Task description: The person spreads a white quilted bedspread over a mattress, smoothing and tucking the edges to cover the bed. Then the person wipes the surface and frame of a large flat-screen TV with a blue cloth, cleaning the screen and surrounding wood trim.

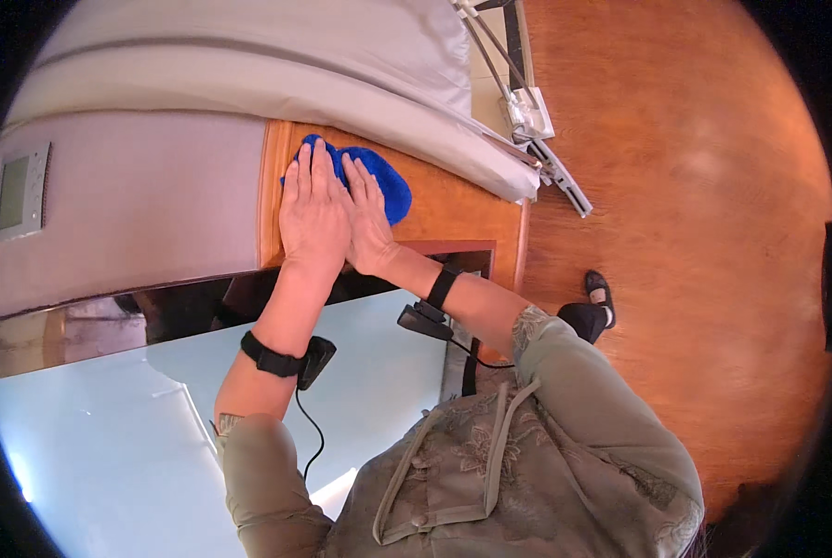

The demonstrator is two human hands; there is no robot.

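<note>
A blue cloth (pixel 383 181) lies on an orange-brown wooden ledge (pixel 453 214) beside a bed. My left hand (pixel 313 214) lies flat on the cloth's left part, fingers straight and close together. Right beside it, touching it, my right hand (pixel 369 219) is also pressed flat on the cloth. Neither hand curls around the cloth. Each wrist carries a black strap with a small black device (pixel 318 358), and a thin cable hangs from it.
Grey-white bedding (pixel 276 65) fills the top. A padded grey panel with a small wall control unit (pixel 20 191) is at the left. A pale blue glossy surface (pixel 109 437) lies below. At the right are wooden floor, a metal stand (pixel 537 139) and my black shoe (pixel 600 290).
</note>
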